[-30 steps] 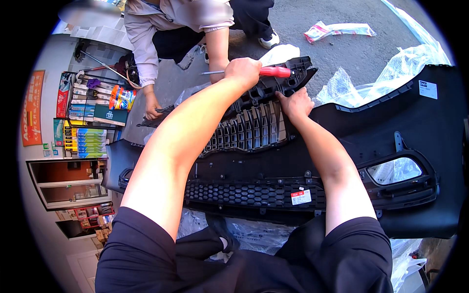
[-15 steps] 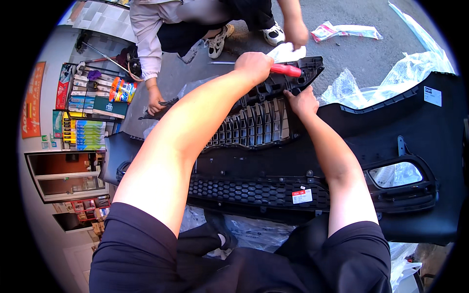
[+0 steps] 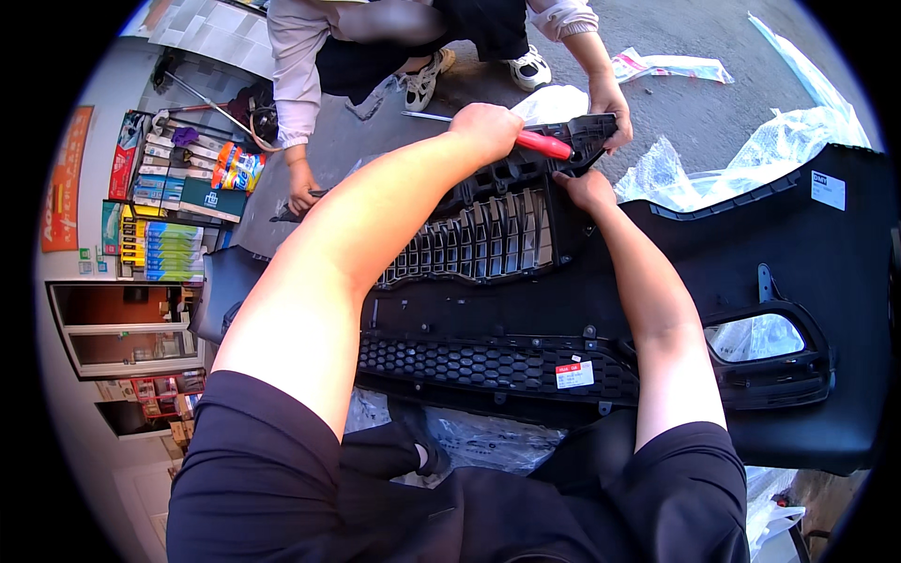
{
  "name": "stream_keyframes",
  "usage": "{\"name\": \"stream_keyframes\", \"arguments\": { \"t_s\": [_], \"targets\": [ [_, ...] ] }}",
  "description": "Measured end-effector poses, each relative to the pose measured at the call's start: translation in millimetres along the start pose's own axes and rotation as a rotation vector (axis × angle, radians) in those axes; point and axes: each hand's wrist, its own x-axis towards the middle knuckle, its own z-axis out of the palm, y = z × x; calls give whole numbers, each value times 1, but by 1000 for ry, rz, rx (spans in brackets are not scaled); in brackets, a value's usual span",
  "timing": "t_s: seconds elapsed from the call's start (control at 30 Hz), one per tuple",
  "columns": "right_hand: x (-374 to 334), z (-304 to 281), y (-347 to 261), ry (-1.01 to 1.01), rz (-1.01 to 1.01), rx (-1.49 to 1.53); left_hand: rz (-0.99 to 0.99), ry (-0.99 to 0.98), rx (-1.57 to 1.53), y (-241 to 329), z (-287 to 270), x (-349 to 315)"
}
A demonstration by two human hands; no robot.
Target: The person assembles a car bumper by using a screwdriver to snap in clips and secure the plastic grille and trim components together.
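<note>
My left hand [image 3: 485,131] is closed around a red-handled screwdriver [image 3: 544,144], its metal shaft sticking out to the left past my knuckles. Below it lies a black car grille [image 3: 483,235] with upright slats, set along the far edge of a black car bumper [image 3: 694,244]. My right hand [image 3: 589,190] has its fingers curled on the grille's right end. Across from me, a person's hand [image 3: 612,117] grips that same end a little farther off, and their other hand [image 3: 301,188] rests at the grille's far left end.
Clear plastic wrap [image 3: 685,174] lies on the pavement beyond the bumper, and more plastic wrap [image 3: 497,436] is under its near side. A white sheet [image 3: 556,103] sits behind the grille's right end. Shelves of boxed goods [image 3: 174,249] stand at the left.
The other person's hand on the right has let go of the white sheet and come down onto the grille's right end. My hands stay nearly in place; the screwdriver has dipped slightly.
</note>
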Motion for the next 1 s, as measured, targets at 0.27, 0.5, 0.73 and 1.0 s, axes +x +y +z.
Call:
{"name": "stream_keyframes", "arguments": {
  "t_s": [0.27,0.5,0.73,1.0],
  "targets": [
    [-4,22,0,201,-13,0,-123,-19,-71,19,13,3],
    [-8,34,-1,232,-27,-36,-316,539,-403,53,18,-78],
    [15,32,13,224,-53,-34,-159,493,-888,86,16,-303],
    [25,25,7,188,-9,-45,-587,81,-1283,58,-6,-440]
  ]
}}
